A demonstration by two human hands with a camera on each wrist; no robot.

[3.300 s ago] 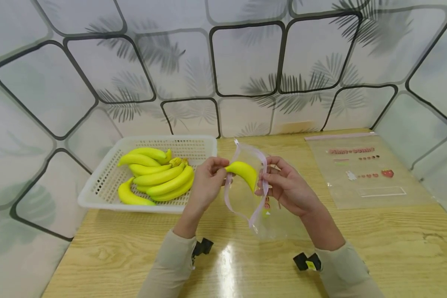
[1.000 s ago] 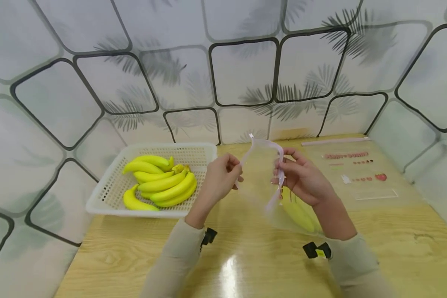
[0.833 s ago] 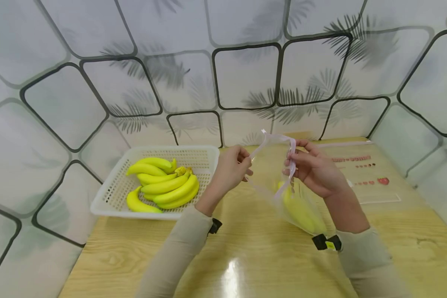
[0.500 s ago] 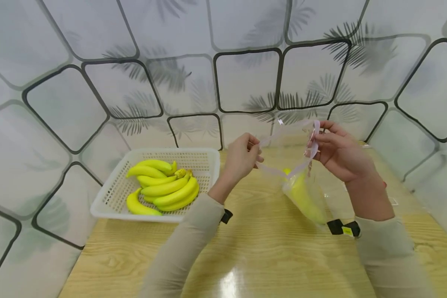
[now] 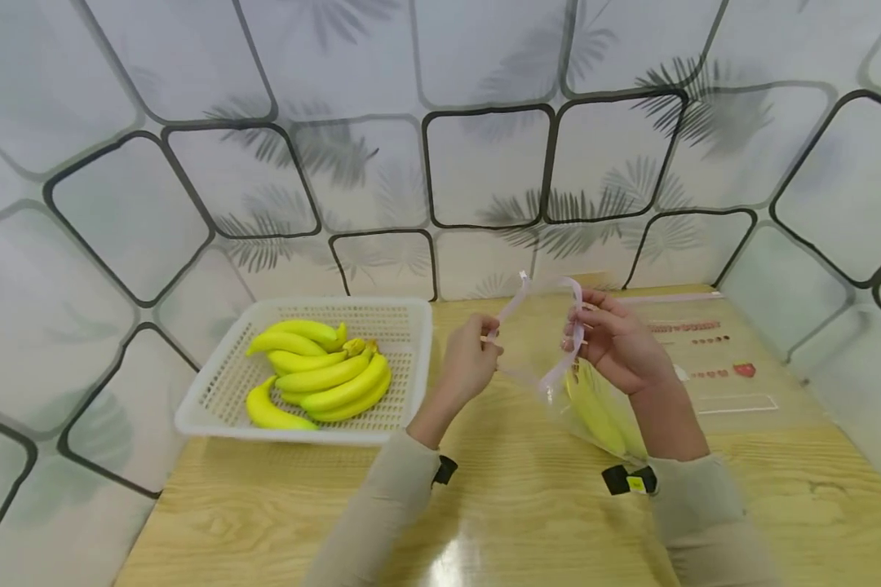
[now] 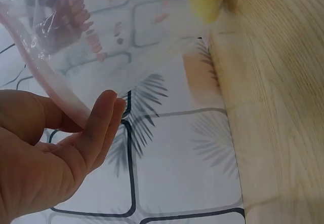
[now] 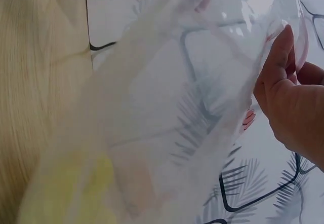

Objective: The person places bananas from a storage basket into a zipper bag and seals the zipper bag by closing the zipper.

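Between my hands a clear zip bag [image 5: 551,379] with a pink zip edge is held up, its mouth spread wide. My left hand [image 5: 471,359] pinches the left side of that edge; in the left wrist view the thumb and fingers [image 6: 104,115] close on the pink strip. My right hand [image 5: 620,338] pinches the opposite side, as the right wrist view shows with its fingertips [image 7: 281,51] on the film. Low in the bag lie yellow bananas [image 5: 598,412], seen blurred through the plastic.
A white plastic basket [image 5: 213,395] at the left holds several bananas [image 5: 323,375]. Flat on the wooden table [image 5: 529,522] at the right lies another clear zip bag [image 5: 734,399] with pink print, partly behind my right hand. A patterned wall [image 5: 492,163] closes off the back.
The banana my left hand held at the bag's mouth is now inside the bag. Both hands lifted the bag rightward, then lowered it back slightly left, with the mouth spread.
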